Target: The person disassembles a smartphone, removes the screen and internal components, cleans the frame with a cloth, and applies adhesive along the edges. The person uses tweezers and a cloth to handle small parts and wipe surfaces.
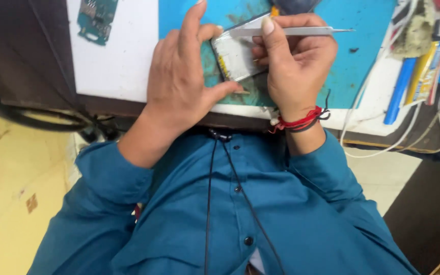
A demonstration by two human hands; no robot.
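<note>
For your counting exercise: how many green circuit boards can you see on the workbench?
1. The green circuit board lies on the white surface at top left, beyond the left hand. Others may be hidden.

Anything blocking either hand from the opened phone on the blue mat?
Nothing visible. The left hand already grips the opened phone, and the right hand touches its other edge while holding metal tweezers across the top.

The tweezers (301,31) look like brushed metal, smooth with a dull sheen; the flat pack (236,53) seems wrapped in shiny silver foil, though blur hides its detail; the blue mat (362,51) is matt, rubbery, scuffed and stained; the table (118,61) top is smooth white laminate; the shirt (230,219) is matt teal cloth; the wrist threads (301,122) are red and black cord.
</note>
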